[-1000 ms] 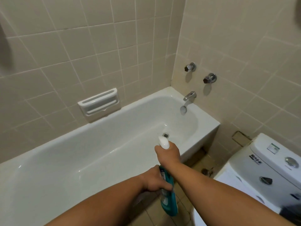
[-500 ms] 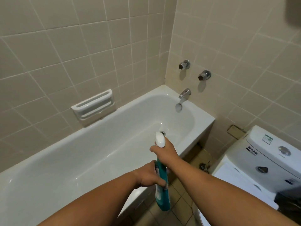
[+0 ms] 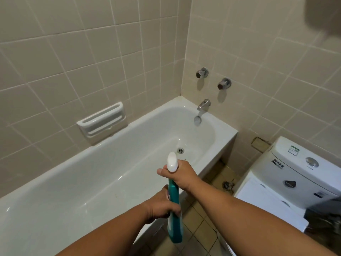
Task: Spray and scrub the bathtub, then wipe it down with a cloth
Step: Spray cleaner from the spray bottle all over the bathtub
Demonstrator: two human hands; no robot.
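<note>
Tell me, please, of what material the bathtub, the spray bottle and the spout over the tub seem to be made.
The bathtub looks glossy white, likely enamel or acrylic, by its sharp highlights; which one is unclear. The spray bottle seems smooth moulded plastic, teal body, white head. The spout looks polished metal, probably chromed, grey with a soft shine.

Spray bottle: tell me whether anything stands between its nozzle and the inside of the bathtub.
Nothing visible does. The right hand grips the spray bottle at its white head, the left hand its teal body; the bathtub beyond lies open down to the drain.
</note>
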